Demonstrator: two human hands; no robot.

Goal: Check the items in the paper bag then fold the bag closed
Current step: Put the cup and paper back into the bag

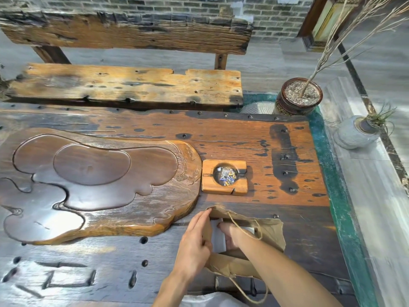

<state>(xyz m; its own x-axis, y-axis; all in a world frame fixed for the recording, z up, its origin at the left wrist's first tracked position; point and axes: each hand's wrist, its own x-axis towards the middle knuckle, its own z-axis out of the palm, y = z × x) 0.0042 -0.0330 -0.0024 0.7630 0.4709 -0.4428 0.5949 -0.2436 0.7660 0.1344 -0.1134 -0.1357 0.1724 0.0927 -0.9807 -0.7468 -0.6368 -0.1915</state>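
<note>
A brown paper bag (271,231) with twine handles stands open on the wooden table (243,138) near the front edge. My left hand (194,242) grips the bag's left rim and holds the mouth open. My right hand (230,237) reaches down inside the bag, its fingers against a white box-like item (219,238). Whether the fingers are closed around that item cannot be told. The rest of the bag's contents are hidden.
A large carved wooden tea tray (95,185) lies left of the bag. Just behind the bag sits a wooden ashtray (224,177) with butts. A bench (126,87) stands beyond the table. A potted dry plant (297,96) and a stone vase (356,131) are at the right.
</note>
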